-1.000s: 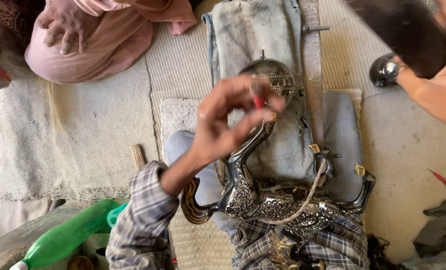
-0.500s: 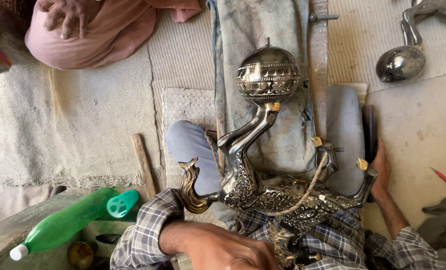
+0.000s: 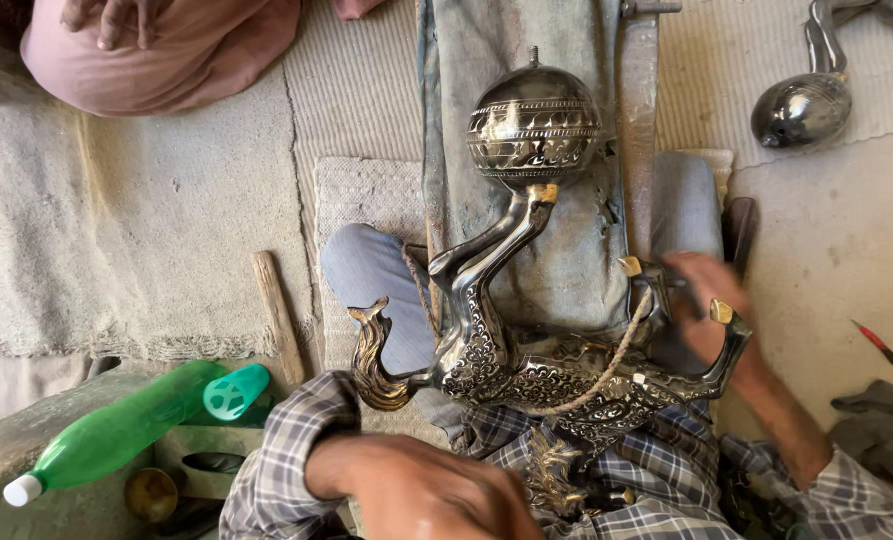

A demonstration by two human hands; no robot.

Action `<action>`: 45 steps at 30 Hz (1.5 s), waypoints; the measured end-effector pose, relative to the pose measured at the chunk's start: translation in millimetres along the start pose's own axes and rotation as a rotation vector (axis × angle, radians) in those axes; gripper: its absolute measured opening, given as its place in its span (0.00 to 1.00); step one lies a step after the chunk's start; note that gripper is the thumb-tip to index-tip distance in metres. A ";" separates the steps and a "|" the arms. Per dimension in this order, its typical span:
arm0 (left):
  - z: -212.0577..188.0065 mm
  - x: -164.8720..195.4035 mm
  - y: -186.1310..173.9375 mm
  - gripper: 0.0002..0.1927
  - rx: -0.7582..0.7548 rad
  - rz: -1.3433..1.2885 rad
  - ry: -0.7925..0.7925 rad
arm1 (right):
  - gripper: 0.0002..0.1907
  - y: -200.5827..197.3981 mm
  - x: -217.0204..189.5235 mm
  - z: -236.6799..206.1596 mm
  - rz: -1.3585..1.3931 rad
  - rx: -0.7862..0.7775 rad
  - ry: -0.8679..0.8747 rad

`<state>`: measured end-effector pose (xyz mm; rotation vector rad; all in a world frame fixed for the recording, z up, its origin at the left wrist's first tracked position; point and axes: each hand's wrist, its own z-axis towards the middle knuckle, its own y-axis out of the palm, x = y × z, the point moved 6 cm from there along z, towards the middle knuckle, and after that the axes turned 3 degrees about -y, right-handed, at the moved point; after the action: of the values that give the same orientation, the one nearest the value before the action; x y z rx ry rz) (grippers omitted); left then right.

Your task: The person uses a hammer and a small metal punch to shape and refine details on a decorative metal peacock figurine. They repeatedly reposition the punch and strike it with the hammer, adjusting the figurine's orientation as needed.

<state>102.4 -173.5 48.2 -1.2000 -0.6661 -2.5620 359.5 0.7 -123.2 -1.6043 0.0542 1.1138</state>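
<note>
Already fully engraved, horse [image 3: 526,375] lies across lap; right hand [image 3: 711,300] touches its legs loosely, left hand [image 3: 431,495] grip unclear.

My left hand [image 3: 436,495] sits low and close to my body, back of the hand up, fingers curled down and out of sight, the wrist bent inward; my right hand [image 3: 711,305] reaches forward, blurred, fingers spread loosely and pointing left; both forearms in checked sleeves [image 3: 286,450] angle in from the bottom corners, elbows wide.
</note>
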 end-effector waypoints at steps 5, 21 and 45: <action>-42.8 54.4 -35.9 0.08 0.481 0.575 -0.024 | 0.15 63.2 1.7 -61.8 -0.523 -0.813 0.145; -86.0 -140.1 55.4 0.11 0.827 1.892 -0.631 | 0.27 -2.8 22.2 43.4 0.269 -0.116 -0.100; -195.5 23.6 20.1 0.09 1.779 1.699 -0.681 | 0.03 -55.8 -59.4 124.3 -0.003 -0.044 -0.687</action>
<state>-34.6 -288.2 -37.1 -0.8755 -0.8956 0.1645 281.2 89.3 -33.2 -1.1829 -0.4272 1.6144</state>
